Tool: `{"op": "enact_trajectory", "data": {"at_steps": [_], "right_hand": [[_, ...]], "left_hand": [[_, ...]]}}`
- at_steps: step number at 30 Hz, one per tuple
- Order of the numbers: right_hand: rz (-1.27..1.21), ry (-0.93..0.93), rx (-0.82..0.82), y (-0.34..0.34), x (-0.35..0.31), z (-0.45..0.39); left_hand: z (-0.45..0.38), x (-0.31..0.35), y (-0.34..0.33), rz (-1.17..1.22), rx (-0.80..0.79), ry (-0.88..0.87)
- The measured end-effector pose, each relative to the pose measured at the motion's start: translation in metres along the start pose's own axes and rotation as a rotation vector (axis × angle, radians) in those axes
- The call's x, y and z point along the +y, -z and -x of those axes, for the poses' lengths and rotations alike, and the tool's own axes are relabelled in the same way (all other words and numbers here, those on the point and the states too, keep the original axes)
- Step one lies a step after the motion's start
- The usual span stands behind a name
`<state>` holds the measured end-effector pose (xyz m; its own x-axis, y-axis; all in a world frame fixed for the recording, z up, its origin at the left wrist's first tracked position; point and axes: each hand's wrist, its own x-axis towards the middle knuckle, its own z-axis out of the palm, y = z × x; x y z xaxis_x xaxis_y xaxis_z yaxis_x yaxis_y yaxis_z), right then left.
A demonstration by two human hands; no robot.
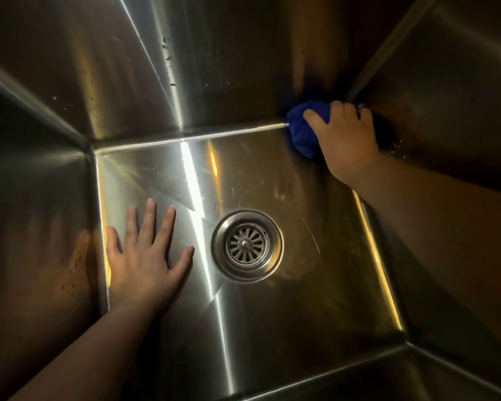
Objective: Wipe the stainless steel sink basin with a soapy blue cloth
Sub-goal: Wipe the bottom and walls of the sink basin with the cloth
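I look straight down into a deep stainless steel sink basin (315,299). My right hand (344,140) grips a bunched blue cloth (302,134) and presses it into the far right corner, where the floor meets the back and right walls. Most of the cloth is hidden under the fingers. My left hand (145,256) lies flat on the basin floor near the left wall, fingers spread, holding nothing.
A round metal drain strainer (247,246) sits in the middle of the floor, just right of my left hand. Water droplets speckle the back wall (168,59). Steep steel walls close in on all sides.
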<state>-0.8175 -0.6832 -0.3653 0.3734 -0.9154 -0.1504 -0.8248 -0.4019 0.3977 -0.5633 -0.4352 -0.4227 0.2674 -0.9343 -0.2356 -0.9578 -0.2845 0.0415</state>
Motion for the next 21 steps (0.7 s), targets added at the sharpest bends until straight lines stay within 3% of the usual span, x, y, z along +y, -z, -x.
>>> {"op": "enact_trajectory", "data": {"at_steps": [9,15,18,21], "right_hand": [[0.016,0.006,-0.221,0.004,-0.003,0.063],[0.044,0.079,-0.594,0.004,-0.009,0.156],[-0.061,0.027,-0.775,0.001,-0.007,0.185],[-0.078,0.018,-0.838,0.005,-0.009,0.194]], "left_hand": [[0.001,0.000,0.001,0.020,0.005,-0.004],[0.003,0.001,0.004,0.064,0.014,-0.002],[0.004,0.001,0.005,0.058,0.009,-0.004],[0.003,0.001,0.005,0.061,0.008,-0.005]]}}
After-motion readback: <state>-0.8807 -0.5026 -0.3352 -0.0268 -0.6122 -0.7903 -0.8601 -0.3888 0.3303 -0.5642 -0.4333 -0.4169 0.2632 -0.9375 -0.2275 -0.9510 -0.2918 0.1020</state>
